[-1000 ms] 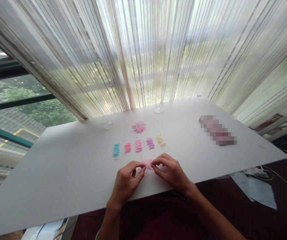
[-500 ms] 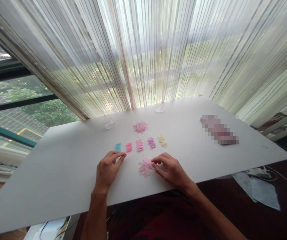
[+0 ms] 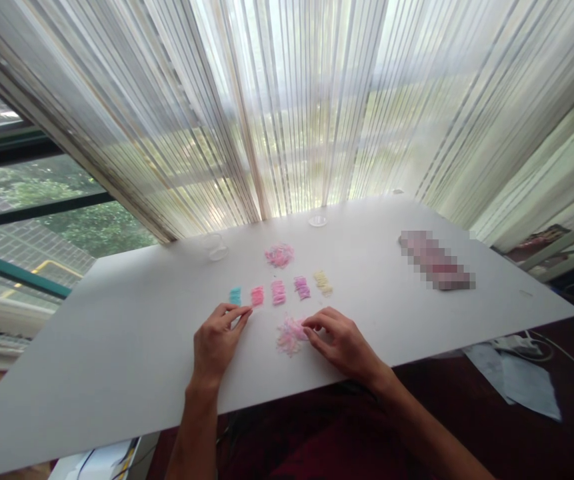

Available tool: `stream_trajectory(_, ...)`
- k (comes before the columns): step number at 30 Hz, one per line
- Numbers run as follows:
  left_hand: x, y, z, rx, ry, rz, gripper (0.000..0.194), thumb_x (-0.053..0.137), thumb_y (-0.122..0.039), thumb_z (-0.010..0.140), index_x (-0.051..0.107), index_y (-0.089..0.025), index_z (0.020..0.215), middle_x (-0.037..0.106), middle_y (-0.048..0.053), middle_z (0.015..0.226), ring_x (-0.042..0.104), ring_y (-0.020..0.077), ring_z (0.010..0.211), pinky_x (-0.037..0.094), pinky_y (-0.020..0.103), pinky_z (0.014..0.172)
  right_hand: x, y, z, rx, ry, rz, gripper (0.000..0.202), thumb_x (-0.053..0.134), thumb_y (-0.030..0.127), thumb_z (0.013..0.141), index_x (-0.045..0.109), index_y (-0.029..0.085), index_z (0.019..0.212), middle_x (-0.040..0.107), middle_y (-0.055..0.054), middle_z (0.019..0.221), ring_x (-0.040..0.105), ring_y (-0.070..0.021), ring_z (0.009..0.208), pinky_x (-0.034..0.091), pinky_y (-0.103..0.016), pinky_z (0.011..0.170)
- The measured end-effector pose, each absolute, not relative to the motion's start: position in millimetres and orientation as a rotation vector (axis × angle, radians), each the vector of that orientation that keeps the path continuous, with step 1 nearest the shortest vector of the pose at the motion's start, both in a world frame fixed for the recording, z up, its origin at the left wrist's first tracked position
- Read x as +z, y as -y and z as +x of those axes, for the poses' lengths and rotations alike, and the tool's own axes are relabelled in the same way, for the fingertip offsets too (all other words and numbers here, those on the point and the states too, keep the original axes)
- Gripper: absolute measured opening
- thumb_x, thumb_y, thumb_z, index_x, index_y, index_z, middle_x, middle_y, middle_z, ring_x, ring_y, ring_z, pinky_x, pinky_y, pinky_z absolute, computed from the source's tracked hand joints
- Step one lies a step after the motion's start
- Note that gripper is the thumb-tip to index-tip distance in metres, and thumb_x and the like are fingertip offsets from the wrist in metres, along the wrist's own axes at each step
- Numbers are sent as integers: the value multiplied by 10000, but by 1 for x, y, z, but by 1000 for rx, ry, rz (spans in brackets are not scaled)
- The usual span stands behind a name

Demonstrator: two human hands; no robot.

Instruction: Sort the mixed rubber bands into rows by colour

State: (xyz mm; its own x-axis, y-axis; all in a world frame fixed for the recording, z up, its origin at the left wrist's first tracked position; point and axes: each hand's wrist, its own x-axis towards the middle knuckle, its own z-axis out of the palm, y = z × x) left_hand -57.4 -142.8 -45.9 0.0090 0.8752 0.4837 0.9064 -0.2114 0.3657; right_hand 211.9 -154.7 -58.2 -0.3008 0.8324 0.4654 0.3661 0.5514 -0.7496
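Observation:
Several small colour groups lie in a row on the white table: blue [image 3: 235, 295], coral pink [image 3: 257, 295], light pink [image 3: 278, 292], purple [image 3: 302, 287] and pale yellow [image 3: 323, 283]. My left hand [image 3: 220, 337] is pinched just below the coral pink group; what its fingertips hold is too small to make out. At the right edge of a loose mixed pile [image 3: 289, 335], my right hand [image 3: 337, 339] has thumb and forefinger together, their contents unclear. Another mixed pile [image 3: 279, 255] lies behind the row.
A clear round container [image 3: 215, 247] stands at the back left of the table [image 3: 117, 347], and a clear dish [image 3: 317, 221] near the curtain. A pixelated pinkish object [image 3: 437, 261] lies on the right. Cables and plastic bags [image 3: 531, 387] are below the right edge.
The camera view has shifted very slightly. Both hands keep nearly the same pinched poses beside the coral pink group and the near pile.

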Motion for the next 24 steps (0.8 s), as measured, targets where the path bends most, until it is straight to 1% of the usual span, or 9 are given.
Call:
stream_trajectory(5, -41, 145, -48, -862, 1902, -2200, 128, 702, -284, 912, 811, -299, 977, 729, -32, 924, 611, 79, 605, 404, 199, 568, -60, 154, 212, 670, 1886, -967, 92, 612, 193, 953, 699, 221, 958, 703, -34, 905, 656, -171, 833, 538, -295, 777)
stream_trajectory(10, -37, 144, -39, -870, 1844, -2273, 129, 700, -292, 918, 806, -309, 988, 735, -37, 932, 635, 80, 614, 422, 200, 575, -61, 155, 212, 684, 1891, -972, 96, 613, 196, 956, 701, 230, 972, 703, -32, 915, 657, -172, 838, 536, -295, 777)
stream_trajectory(14, -36, 142, -25, -842, 1826, -2324, 127, 706, -267, 912, 804, -312, 980, 740, -39, 955, 669, 97, 686, 430, 204, 588, -60, 155, 212, 684, 1898, -978, 99, 608, 204, 961, 704, 226, 977, 699, -36, 909, 651, -171, 830, 535, -300, 772)
stream_trajectory(19, -36, 140, -28, -795, 1898, -2310, 130, 736, -258, 889, 804, -320, 980, 741, -48, 962, 659, 97, 680, 424, 205, 595, -59, 155, 212, 685, 1914, -986, 101, 606, 205, 963, 704, 222, 981, 700, -37, 916, 649, -171, 835, 530, -297, 771)
stream_trajectory(24, -33, 141, -58, -772, 2064, -2169, 119, 745, -273, 882, 809, -334, 961, 725, -60, 930, 610, 74, 603, 410, 198, 577, -59, 155, 212, 681, 1923, -982, 101, 605, 205, 962, 703, 221, 978, 689, -34, 892, 643, -169, 824, 527, -292, 769)
